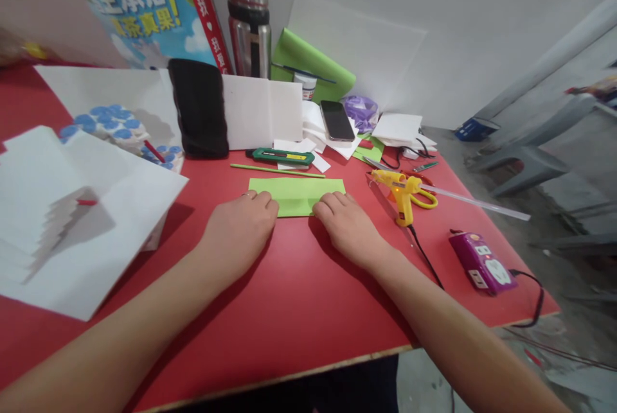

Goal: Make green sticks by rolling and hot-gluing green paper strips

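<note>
A strip of light green paper (299, 189) lies on the red table, its near edge turned up or folded along its length. My left hand (245, 225) grips the left end of that edge, fingers curled over it. At the right end my right hand (348, 228) does the same with curled fingers. Both thumbs are mostly hidden. Just beyond the paper lies a thin green stick (277, 171), and behind that a green utility knife (283, 156).
A yellow glue gun (399, 191) with a clear stick, scissors (429, 198) and a purple power socket (483, 263) lie right. White card models (120, 207) stand left. Behind are a black phone-like object (198, 108), a steel flask (249, 24) and a phone (337, 121).
</note>
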The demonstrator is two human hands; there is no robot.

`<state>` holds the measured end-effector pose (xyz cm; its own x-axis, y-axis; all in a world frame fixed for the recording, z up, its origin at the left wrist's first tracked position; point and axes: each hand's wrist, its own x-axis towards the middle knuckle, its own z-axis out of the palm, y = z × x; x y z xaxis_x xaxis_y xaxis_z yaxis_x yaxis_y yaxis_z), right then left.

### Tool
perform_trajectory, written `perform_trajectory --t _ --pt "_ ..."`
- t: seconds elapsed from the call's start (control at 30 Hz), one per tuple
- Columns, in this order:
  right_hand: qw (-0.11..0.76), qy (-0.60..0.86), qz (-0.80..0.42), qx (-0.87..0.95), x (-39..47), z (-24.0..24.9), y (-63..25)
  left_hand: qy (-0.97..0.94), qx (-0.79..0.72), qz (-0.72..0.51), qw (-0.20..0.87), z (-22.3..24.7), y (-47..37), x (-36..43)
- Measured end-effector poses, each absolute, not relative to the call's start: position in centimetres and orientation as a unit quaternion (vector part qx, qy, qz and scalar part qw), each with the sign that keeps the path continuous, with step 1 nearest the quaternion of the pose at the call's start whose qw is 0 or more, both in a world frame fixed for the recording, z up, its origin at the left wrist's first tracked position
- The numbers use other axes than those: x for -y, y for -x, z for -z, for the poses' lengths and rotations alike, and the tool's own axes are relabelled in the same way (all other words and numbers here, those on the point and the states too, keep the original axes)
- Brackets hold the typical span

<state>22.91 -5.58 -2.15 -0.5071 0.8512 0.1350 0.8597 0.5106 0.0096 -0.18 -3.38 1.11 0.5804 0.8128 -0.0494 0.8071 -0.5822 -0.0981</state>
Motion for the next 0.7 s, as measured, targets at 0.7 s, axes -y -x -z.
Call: perform_trajectory --t 0.7 --pt "0.193 0.5 -0.115 0.836 4.7 3.4 -23.6 0.863 0.503 -0.046 -0.007 -1.6 0.1 3.4"
